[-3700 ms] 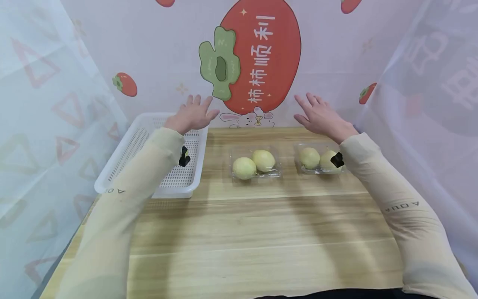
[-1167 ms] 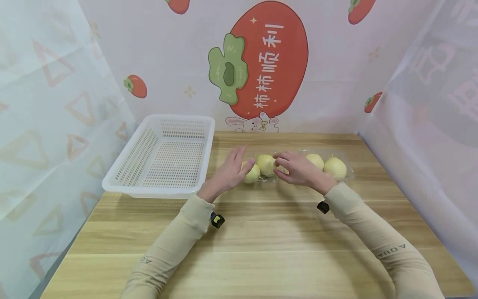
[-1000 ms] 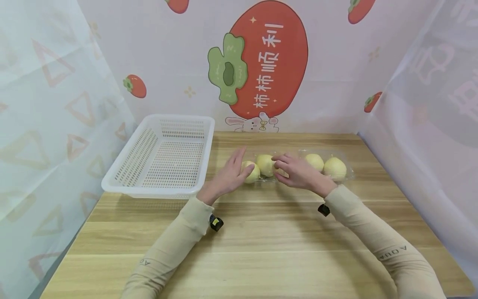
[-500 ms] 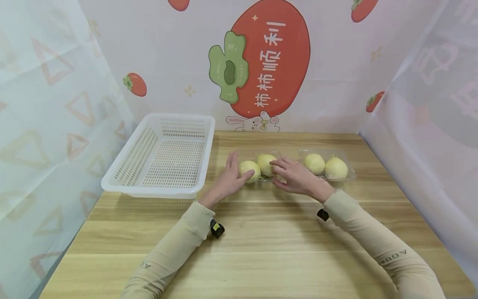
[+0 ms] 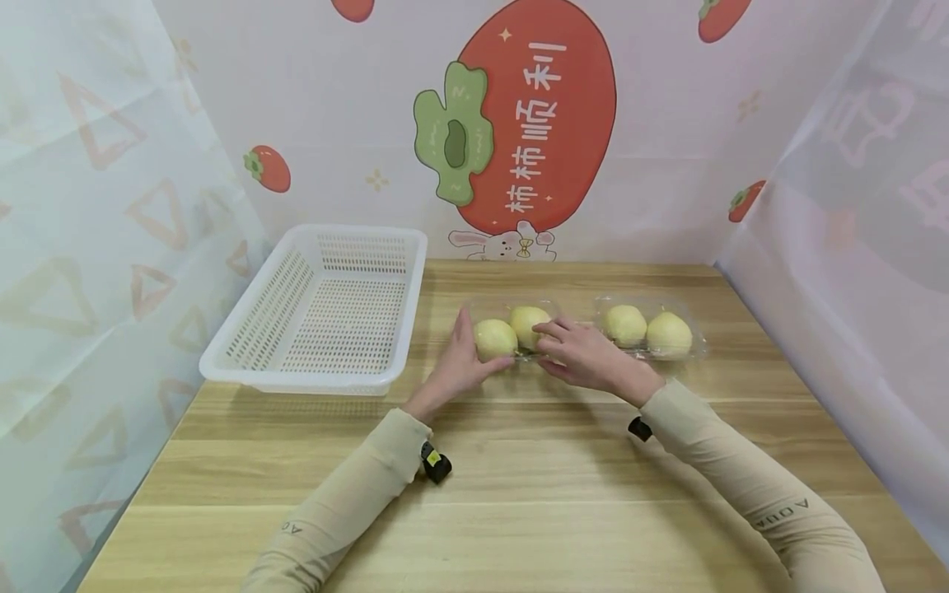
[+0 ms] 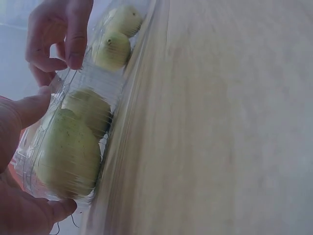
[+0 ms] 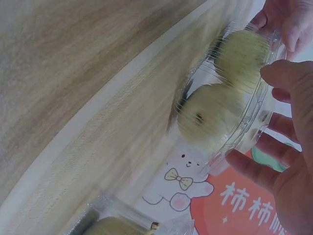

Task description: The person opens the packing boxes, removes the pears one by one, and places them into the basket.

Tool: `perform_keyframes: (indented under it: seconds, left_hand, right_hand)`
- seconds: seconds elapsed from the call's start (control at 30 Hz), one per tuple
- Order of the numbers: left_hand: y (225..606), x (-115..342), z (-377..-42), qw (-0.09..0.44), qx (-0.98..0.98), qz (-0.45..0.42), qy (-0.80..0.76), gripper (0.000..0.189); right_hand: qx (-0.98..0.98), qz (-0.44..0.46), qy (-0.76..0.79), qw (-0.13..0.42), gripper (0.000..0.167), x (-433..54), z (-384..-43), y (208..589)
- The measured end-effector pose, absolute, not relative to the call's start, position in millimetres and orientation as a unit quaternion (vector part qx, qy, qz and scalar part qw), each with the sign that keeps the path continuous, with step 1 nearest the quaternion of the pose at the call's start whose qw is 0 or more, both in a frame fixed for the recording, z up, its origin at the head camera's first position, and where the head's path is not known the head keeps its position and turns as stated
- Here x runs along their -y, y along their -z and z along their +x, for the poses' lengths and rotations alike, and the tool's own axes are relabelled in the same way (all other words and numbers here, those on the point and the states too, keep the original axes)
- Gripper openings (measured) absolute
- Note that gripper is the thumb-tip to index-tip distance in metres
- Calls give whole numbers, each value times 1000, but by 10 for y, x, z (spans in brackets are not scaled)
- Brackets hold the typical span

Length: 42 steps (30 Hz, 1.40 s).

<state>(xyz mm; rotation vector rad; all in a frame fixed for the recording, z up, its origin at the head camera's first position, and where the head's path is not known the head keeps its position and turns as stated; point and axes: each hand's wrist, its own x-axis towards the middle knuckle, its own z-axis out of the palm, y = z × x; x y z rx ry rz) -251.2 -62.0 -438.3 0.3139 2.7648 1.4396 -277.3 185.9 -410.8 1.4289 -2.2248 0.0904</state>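
Two pale yellow pears (image 5: pixel 495 339) lie in a clear plastic box (image 6: pixel 93 78) on the wooden table. My left hand (image 5: pixel 461 362) grips the left end of this box, its thumb along the front side. At the right end, my right hand (image 5: pixel 586 354) holds the box rim between thumb and curled fingers. In the right wrist view, the right hand's fingers (image 7: pixel 249 169) reach along the box edge. Part of one pear is behind the right hand in the head view.
A second clear box with two pears (image 5: pixel 625 325) stands just to the right. On the left is a white perforated plastic basket (image 5: pixel 311 380). Printed cloth sheets (image 5: pixel 660 107) wall the table at the back and both sides.
Both hands have come down from above the table's far side to the middle box. Most recently the left thumb has dropped from over the pear to the box's front side.
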Motion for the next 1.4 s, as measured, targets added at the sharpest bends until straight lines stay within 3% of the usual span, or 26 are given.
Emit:
perform_keyframes:
  seconds: [0.47, 0.83, 1.4]
  left_hand:
    - [4403, 563, -2478, 26, -874, 60, -482, 120]
    - [4400, 583, -2466, 41, -867, 70, -492, 115]
    - [4412, 534, -2475, 59, -847, 43, -526, 105]
  right_hand:
    - [839, 504, 26, 202, 10, -1831, -2685, 4066]
    - [849, 475, 61, 225, 15, -1747, -2637, 4093]
    - [878, 450, 54, 156, 13, -1643, -2648, 3972]
